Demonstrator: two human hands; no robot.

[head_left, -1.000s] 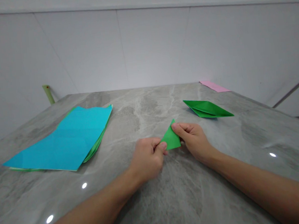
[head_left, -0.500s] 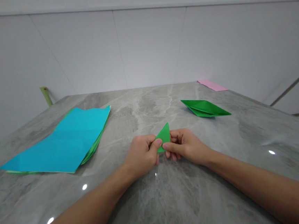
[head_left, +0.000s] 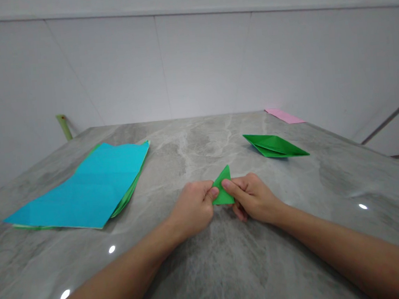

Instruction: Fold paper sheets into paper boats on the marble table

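Note:
A small piece of folded green paper (head_left: 223, 196), pointed at the top, is held between my two hands above the grey table. My left hand (head_left: 195, 206) pinches its left edge, thumb on the near face. From the other side my right hand (head_left: 252, 195) grips it, with the thumb pressed on the upper part of the face and the fingers curled behind. The fingertips behind the paper are hidden. Beyond my right hand lies a folded green paper boat shape (head_left: 276, 146), long and pointed at both ends.
A stack of paper with a blue sheet (head_left: 84, 190) on top and green sheets under it lies at the left. Pink paper (head_left: 285, 116) rests at the far right edge of the marbled table (head_left: 210, 269). A white wall (head_left: 199, 65) stands behind.
My right thumb has moved up the face of the green paper, and more of the paper's lower part shows. Both hands appear slightly further right as the view shifts a little.

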